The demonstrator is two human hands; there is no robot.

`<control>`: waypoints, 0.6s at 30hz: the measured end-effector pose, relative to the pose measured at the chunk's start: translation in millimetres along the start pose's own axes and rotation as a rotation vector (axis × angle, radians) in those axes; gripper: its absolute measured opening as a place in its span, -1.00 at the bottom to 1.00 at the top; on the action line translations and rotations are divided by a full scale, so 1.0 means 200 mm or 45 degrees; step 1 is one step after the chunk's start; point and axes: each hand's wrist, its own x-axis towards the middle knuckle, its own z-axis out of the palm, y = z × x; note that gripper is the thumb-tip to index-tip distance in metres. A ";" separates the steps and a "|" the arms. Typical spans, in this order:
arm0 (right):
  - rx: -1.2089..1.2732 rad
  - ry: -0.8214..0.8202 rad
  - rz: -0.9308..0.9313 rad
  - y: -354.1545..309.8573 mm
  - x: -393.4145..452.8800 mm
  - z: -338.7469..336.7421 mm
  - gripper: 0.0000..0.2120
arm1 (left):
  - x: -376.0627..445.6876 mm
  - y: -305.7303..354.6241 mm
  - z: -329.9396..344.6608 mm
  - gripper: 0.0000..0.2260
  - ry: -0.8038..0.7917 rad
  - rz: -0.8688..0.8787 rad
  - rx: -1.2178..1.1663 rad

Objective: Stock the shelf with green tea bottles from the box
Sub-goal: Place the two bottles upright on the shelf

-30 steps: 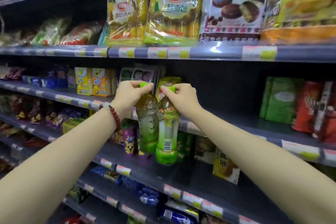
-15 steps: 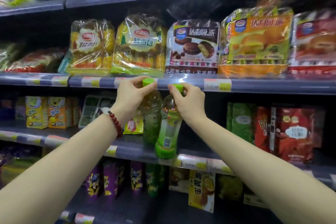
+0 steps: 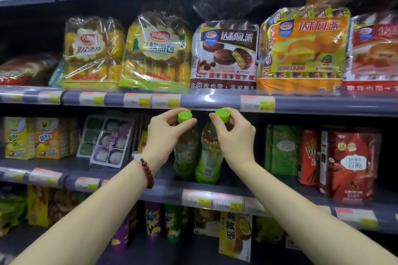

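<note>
Left hand (image 3: 165, 133) and right hand (image 3: 233, 135) each pinching a green tea bottle (image 3: 186, 153) by its cap, lowering the pair onto the middle shelf (image 3: 150, 191), neither released; box out of view, remaining stock unknowable.

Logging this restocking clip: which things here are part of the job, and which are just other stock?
Job:
left hand
right hand
left bottle
right bottle
shelf

Other stock:
chocolate pie bag
red snack boxes
mochi tray
</note>
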 end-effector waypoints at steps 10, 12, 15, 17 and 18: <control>0.139 0.129 0.254 0.09 -0.02 -0.04 -0.77 | -0.01 -0.06 0.13 -0.84 -0.076 0.029 0.141; 0.219 0.239 0.371 0.12 -0.02 -0.05 -0.76 | -0.01 -0.06 0.18 -0.84 -0.109 0.061 0.188; 0.259 0.276 0.499 0.17 0.01 -0.07 -0.72 | 0.03 -0.06 0.22 -0.82 -0.112 0.036 0.221; 0.247 0.252 0.558 0.18 0.04 -0.09 -0.72 | 0.07 -0.07 0.24 -0.76 -0.087 0.009 0.229; 0.200 0.193 0.584 0.18 0.06 -0.09 -0.71 | 0.09 -0.07 0.25 -0.74 -0.079 0.000 0.240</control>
